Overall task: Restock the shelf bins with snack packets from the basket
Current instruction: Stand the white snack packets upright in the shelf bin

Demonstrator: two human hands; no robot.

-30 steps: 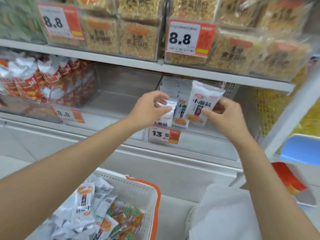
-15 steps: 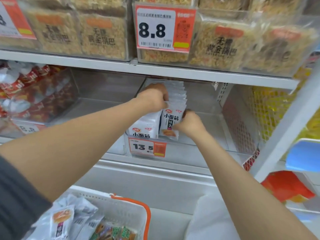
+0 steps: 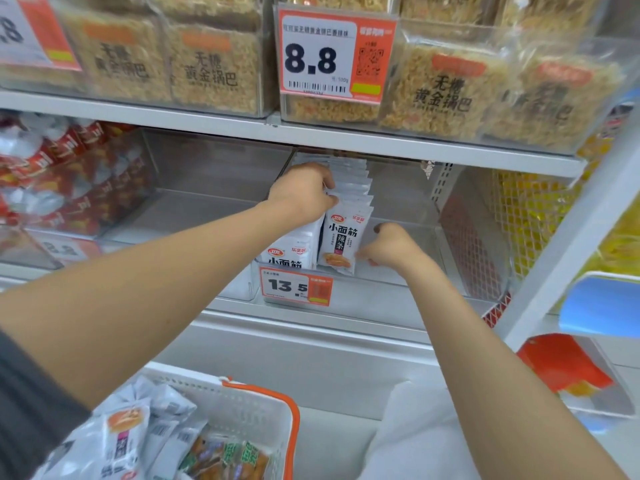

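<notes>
A clear shelf bin with a 13.5 price tag holds two rows of white snack packets standing upright. My left hand grips the tops of the packets in the row. My right hand pinches the lower right edge of the front packet with curled fingers. At the bottom left, the white basket with an orange handle holds several more packets, white ones and orange-green ones.
The bin's right half holds no packets. To the left stand a see-through bin without stock and a bin of red-and-white packets. The shelf above carries boxes of golden rice crackers priced 8.8. A mesh side panel closes the right.
A second ago my right hand carried a packet toward the bin; it now stands at the front of the row. Both hands stayed on the packets, and the view moved closer.
</notes>
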